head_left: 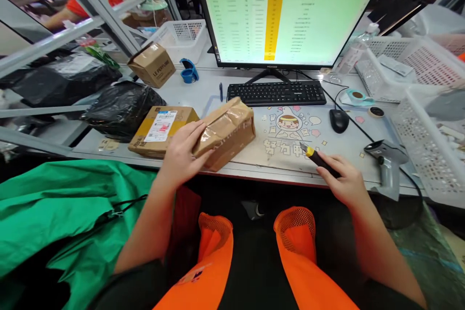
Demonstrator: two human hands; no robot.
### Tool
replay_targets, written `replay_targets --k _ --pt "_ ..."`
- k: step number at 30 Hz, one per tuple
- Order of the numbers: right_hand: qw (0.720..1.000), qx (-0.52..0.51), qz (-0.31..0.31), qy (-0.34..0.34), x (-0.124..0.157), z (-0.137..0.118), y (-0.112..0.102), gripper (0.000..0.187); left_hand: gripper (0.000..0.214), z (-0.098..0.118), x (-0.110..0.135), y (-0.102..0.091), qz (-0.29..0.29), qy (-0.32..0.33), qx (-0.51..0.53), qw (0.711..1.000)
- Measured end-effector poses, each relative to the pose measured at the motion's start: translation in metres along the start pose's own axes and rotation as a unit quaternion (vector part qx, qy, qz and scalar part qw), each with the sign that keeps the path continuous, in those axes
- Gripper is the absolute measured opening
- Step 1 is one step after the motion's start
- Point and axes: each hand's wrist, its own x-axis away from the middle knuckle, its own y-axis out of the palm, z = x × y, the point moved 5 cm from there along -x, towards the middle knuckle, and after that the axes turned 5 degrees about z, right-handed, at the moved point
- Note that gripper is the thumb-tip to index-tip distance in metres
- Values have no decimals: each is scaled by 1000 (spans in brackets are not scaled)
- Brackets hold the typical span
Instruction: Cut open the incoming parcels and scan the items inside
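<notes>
My left hand (183,155) grips the near left end of a brown cardboard box (230,138) wrapped in shiny clear tape. The box is tilted over the front of the desk mat. In my right hand (345,177) is a utility knife (323,161) with a black handle and yellow front, its tip pointing left over the mat. Knife and box are apart. A second cardboard box (174,118) with a white shipping label (160,126) lies left of my left hand.
Left stand a black-wrapped parcel (123,106) and a small carton (154,65). Behind the mat are a keyboard (276,93) and a monitor (290,19). To the right are a mouse (339,120), a barcode scanner (388,164) and white baskets (425,140). A person's orange sleeve (78,7) shows far left.
</notes>
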Motion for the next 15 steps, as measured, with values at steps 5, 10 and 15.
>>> replay_targets --k 5,10,15 --pt "995 -51 -33 -84 -10 -40 5 40 47 -17 -7 -28 -43 46 -65 996" --pt "968 -69 -89 -225 -21 -105 38 36 92 36 20 18 14 58 -79 995" --pt "955 -12 -113 -274 -41 -133 66 38 92 46 34 47 106 19 -105 989"
